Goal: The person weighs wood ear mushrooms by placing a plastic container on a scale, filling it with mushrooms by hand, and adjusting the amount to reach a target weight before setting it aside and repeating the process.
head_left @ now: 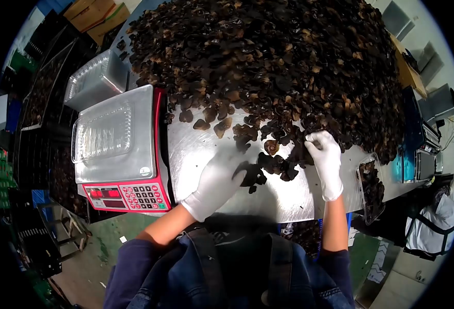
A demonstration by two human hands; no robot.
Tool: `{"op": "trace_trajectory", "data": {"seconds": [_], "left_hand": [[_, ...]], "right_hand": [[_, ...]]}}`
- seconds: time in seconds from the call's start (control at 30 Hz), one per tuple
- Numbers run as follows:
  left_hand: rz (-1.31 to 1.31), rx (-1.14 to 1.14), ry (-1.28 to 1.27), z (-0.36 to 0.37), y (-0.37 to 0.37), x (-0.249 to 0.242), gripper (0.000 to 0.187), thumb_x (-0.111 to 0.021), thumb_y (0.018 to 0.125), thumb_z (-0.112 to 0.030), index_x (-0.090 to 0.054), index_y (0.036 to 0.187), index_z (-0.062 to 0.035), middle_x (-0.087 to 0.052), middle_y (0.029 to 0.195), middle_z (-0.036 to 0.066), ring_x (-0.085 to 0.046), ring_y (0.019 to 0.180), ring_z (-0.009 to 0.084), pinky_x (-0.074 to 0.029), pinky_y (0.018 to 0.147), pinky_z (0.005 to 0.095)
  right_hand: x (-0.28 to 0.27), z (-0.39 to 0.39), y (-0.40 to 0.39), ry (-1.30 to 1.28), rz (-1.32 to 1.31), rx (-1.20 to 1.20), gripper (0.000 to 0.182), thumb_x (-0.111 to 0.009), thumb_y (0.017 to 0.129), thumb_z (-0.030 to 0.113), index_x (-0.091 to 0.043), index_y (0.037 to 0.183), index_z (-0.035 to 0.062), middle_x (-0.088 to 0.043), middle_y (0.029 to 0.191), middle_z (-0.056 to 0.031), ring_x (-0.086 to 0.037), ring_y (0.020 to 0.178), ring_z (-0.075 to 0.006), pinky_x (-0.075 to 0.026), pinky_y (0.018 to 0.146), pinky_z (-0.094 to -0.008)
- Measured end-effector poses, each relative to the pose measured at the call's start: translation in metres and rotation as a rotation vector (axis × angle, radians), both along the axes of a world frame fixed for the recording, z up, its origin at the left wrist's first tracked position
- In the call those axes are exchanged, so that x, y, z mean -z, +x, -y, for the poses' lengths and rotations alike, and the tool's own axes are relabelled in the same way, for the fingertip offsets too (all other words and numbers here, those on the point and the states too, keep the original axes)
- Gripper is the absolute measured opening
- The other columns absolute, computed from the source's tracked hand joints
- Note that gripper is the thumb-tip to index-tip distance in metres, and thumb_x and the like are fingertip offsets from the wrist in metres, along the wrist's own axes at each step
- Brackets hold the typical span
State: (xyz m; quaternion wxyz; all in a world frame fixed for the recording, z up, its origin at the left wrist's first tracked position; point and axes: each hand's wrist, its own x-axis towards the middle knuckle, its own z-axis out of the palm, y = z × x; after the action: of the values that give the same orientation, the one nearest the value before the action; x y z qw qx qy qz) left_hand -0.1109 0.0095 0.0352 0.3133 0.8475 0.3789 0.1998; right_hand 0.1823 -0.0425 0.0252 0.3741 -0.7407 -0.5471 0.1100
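A big heap of dark brown wood ear mushrooms (268, 62) covers the far part of the metal table (191, 154). My left hand (216, 180), in a white glove and slightly blurred, is curled with dark mushroom pieces (252, 174) between thumb and fingers. To its right, my gloved right hand (324, 159) pinches at the heap's near edge, thumb and forefinger together on a dark piece largely hidden by the glove. Between the hands lie several loose mushrooms (278, 165), one of them a lighter brown curled piece (271, 148).
At left stands a red scale (129, 197) with a clear plastic tray (105, 132) on its platform. Stacked clear trays (97, 80) sit behind it. A filled clear container (371, 188) is at the table's right edge. Black crates (33, 159) line the far left.
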Motion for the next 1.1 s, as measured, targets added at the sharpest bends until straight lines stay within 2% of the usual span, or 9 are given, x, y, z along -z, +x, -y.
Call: {"op": "trace_trajectory", "data": {"seconds": [0.27,0.33,0.5,0.57,0.67,0.73,0.83,0.97,1.1], "left_hand": [[-0.314,-0.05,0.399,-0.058,0.054,0.031,0.02,-0.07,0.079,-0.013,-0.065,0.097,-0.0061,-0.06,0.097,0.013,-0.061,0.095,0.0286,-0.054,0.076,0.0372],[-0.422,-0.026,0.441,-0.064,0.062,0.043,0.012,-0.067,0.079,-0.012,-0.063,0.089,-0.0065,-0.06,0.094,0.013,-0.061,0.091,0.0285,-0.053,0.072,0.0368],[-0.026,-0.055,0.474,-0.051,0.044,0.024,0.003,-0.06,0.083,-0.009,-0.062,0.085,-0.0059,-0.059,0.087,0.01,-0.061,0.086,0.0285,-0.052,0.07,0.0373],[-0.139,0.033,0.05,-0.036,0.029,-0.004,0.017,-0.066,0.083,-0.014,-0.064,0.096,-0.0044,-0.06,0.099,0.011,-0.06,0.098,0.0306,-0.052,0.082,0.0393],[0.047,0.071,0.118,-0.01,-0.003,-0.011,0.059,-0.077,0.077,-0.028,-0.056,0.125,-0.0002,-0.053,0.125,0.018,-0.051,0.12,0.0382,-0.045,0.099,0.0454],[0.001,0.033,0.119,0.008,-0.013,0.006,0.082,-0.08,0.072,-0.035,-0.045,0.136,0.0018,-0.045,0.134,0.022,-0.045,0.125,0.0409,-0.04,0.104,0.0477],[-0.111,0.012,0.092,0.022,-0.012,0.027,0.116,-0.085,0.064,-0.046,-0.024,0.149,0.0035,-0.032,0.146,0.028,-0.035,0.133,0.0461,-0.033,0.11,0.052],[-0.235,0.04,0.083,0.017,0.023,0.035,0.125,-0.086,0.062,-0.046,-0.016,0.152,0.0045,-0.027,0.149,0.032,-0.03,0.136,0.0504,-0.03,0.111,0.056],[-0.144,0.078,0.148,-0.007,0.051,0.025,0.117,-0.084,0.065,-0.04,-0.019,0.154,-0.001,-0.03,0.148,0.03,-0.039,0.129,0.0435,-0.04,0.105,0.0512]], "right_hand": [[-0.004,0.035,-0.011,0.063,-0.085,0.122,0.016,-0.074,0.076,-0.001,-0.07,0.09,0.0024,-0.066,0.094,-0.0079,-0.063,0.091,-0.0218,-0.049,0.085,-0.0308],[-0.008,0.034,-0.013,0.028,0.121,0.066,0.018,-0.074,0.074,0.0,-0.069,0.091,0.0066,-0.063,0.124,-0.0117,-0.056,0.12,-0.0293,-0.045,0.103,-0.0382],[0.005,0.039,-0.014,-0.072,0.024,-0.127,0.015,-0.07,0.077,0.0,-0.067,0.088,0.0075,-0.064,0.129,-0.0106,-0.051,0.129,-0.0329,-0.039,0.109,-0.0424],[0.0,0.053,-0.027,-0.063,0.082,-0.169,0.016,-0.069,0.076,-0.003,-0.067,0.087,0.0078,-0.066,0.125,-0.0099,-0.053,0.127,-0.0324,-0.039,0.108,-0.0426],[-0.009,0.075,-0.036,-0.082,0.069,-0.143,0.021,-0.075,0.074,0.002,-0.067,0.093,0.0067,-0.065,0.126,-0.0121,-0.052,0.129,-0.0321,-0.037,0.11,-0.0427],[-0.001,0.084,-0.025,-0.091,0.133,-0.159,0.087,-0.092,0.061,0.036,-0.055,0.134,0.0056,-0.043,0.148,-0.0209,-0.041,0.137,-0.0374,-0.033,0.113,-0.0455],[0.027,0.078,-0.012,-0.19,0.271,-0.113,0.148,-0.084,0.037,0.073,-0.025,0.153,0.0016,-0.026,0.156,-0.0249,-0.03,0.143,-0.0411,-0.027,0.115,-0.0496],[0.029,0.049,-0.029,-0.125,0.316,-0.161,0.141,-0.071,0.043,0.086,-0.032,0.15,0.0036,-0.027,0.156,-0.0257,-0.03,0.142,-0.0438,-0.026,0.113,-0.0557],[0.02,0.029,-0.041,-0.146,0.177,-0.244,0.115,-0.091,0.049,0.043,-0.041,0.146,0.0071,-0.039,0.147,-0.0203,-0.037,0.134,-0.0393,-0.035,0.111,-0.0465]]}}
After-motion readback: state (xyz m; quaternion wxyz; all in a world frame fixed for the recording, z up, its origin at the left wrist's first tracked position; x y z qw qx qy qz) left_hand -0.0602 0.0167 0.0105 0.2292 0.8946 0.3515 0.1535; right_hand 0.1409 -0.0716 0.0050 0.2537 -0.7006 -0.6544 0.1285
